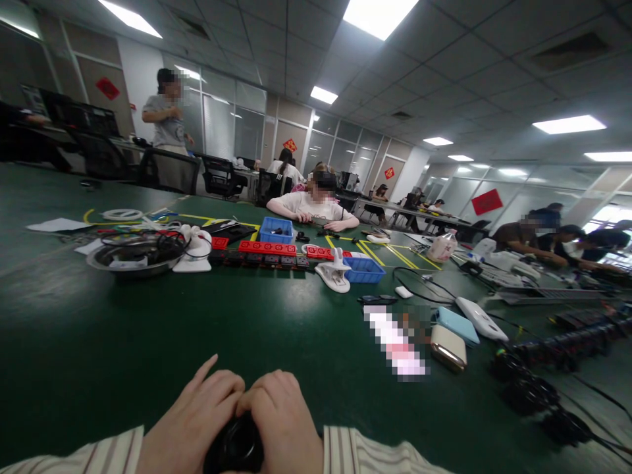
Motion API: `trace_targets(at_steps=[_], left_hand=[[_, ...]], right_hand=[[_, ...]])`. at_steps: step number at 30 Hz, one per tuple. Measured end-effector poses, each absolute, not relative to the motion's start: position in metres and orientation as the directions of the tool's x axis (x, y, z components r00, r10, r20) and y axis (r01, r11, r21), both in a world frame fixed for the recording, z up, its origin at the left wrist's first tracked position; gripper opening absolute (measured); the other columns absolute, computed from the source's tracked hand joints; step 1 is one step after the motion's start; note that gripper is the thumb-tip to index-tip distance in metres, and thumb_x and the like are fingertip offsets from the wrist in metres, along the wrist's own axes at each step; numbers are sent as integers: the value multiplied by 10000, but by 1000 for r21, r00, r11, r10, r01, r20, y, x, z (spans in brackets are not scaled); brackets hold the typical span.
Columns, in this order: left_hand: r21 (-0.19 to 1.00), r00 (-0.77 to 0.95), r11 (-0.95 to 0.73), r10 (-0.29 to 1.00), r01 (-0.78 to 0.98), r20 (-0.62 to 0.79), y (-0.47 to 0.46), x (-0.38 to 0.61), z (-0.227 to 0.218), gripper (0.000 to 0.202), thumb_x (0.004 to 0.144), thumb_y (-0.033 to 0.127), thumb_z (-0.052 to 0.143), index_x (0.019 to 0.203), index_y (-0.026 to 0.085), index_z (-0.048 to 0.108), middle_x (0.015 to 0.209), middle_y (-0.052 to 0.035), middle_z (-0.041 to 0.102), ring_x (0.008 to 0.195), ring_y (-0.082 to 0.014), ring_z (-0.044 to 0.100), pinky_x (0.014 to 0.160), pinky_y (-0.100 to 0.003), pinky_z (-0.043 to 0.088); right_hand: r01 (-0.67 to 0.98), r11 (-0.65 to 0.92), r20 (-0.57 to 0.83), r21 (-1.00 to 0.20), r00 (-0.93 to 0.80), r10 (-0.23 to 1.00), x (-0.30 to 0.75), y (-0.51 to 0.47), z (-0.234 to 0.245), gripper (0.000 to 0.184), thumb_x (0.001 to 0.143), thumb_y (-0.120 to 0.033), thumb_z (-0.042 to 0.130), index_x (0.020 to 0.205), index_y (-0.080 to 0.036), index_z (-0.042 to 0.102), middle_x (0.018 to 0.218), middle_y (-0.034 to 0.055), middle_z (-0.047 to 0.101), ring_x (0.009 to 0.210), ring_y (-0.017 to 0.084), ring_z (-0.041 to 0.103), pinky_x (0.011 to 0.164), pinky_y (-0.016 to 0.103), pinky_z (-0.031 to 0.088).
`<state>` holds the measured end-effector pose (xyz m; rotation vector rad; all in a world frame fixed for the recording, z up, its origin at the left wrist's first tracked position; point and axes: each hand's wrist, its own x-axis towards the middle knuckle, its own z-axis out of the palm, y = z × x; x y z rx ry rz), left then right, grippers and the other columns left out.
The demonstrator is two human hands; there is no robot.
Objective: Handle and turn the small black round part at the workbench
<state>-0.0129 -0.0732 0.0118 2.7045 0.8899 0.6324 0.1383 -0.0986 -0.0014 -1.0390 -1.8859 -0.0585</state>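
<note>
At the near edge of the table, my left hand (200, 408) and my right hand (285, 411) are close together around a glossy black rounded object (241, 444). The fingers of both hands curl over its top and sides. My left little or outer finger sticks out to the upper left. The lower part of the object is cut off by the frame, so its kind does not show. Beneath the hands is the dark green tabletop (123, 342).
Across the middle lie a metal bowl (99, 266) of cables, red blocks (266, 248), blue bins (365, 270) and a white clip stand (336, 273). To the right are a blurred-out bright panel (395, 342), power banks (448, 347) and black cabled parts (528, 392). A person (320, 207) sits opposite.
</note>
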Motion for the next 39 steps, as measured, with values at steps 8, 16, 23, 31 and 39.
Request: trace_targets(at_steps=[8, 16, 23, 31, 39], left_hand=[[506, 878, -797, 456, 330, 144, -53, -15, 23, 352, 594, 392, 647, 905, 238, 588, 909, 6, 547, 846, -204, 513, 1023, -478, 240], [610, 903, -745, 415, 270, 108, -49, -9, 29, 434, 498, 322, 692, 913, 247, 589, 970, -1, 471, 905, -214, 474, 819, -307, 433], [560, 893, -769, 438, 310, 107, -52, -16, 28, 671, 530, 403, 721, 1136, 259, 472, 1070, -26, 511, 1001, -242, 486, 1033, -485, 237], [491, 849, -773, 516, 402, 117, -60, -15, 21, 396, 638, 478, 659, 938, 228, 592, 937, -30, 572, 895, -240, 528, 1041, -530, 205], [486, 783, -730, 607, 480, 139, -59, -11, 26, 354, 562, 259, 626, 911, 234, 583, 898, -10, 577, 908, -250, 537, 1021, -553, 214]], right_hand=[[636, 706, 586, -312, -456, 670, 142, -101, 2, 398, 651, -547, 598, 844, -207, 521, 814, 5, 564, 764, 153, 508, 677, 287, 383], [405, 884, 519, -234, -717, 466, 156, -95, 1, 48, 818, -294, 543, 845, -254, 538, 979, -96, 651, 1000, 106, 513, 936, 296, 313], [435, 883, 730, -178, -543, 415, 147, -102, 5, 159, 921, -338, 394, 954, -247, 520, 975, -52, 635, 1004, 110, 509, 911, 274, 352], [818, 554, 575, -156, -381, 724, 133, -102, -8, 649, 658, -807, 351, 714, -186, 530, 681, 45, 557, 623, 182, 493, 603, 343, 401], [518, 765, 618, -384, -472, 629, 166, -103, 39, 477, 907, -506, 248, 1167, -178, 476, 974, 86, 536, 856, 170, 514, 734, 284, 455]])
